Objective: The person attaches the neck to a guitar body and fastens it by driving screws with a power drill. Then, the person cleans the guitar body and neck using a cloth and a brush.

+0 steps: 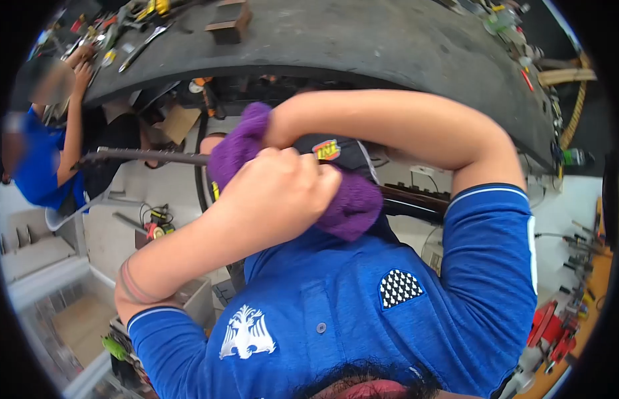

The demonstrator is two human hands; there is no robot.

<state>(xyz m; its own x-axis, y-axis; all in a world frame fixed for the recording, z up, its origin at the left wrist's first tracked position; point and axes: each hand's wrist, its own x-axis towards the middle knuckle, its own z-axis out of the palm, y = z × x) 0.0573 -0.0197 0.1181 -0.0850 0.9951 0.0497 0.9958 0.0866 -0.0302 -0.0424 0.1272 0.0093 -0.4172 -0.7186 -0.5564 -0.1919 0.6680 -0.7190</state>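
Left of the frame's centre, a dark rod (156, 155) juts out of the purple cloth (353, 206). At the cloth's upper end is your right hand (277, 130), its fingers hidden, so I cannot tell their hold. At centre, your left hand (286, 185) clenches the cloth, which bulges out rightward.

- The person's right hand (279, 130), mostly buried in the fuzzy purple cloth (353, 206); its grip cannot be read.
- The left hand's (289, 181) fingertips, curled out of sight.
- The thin dark metal bar (156, 156) and glossy black tube (416, 205), their meeting (if they meet) covered by cloth and hands.
- A blue-shirted co-worker (40, 156), upper left, head blurred.
- The clear plastic bin (30, 292), lower left, cut off by the dark border.
- Red tools (545, 332), lower right, too small to tell.
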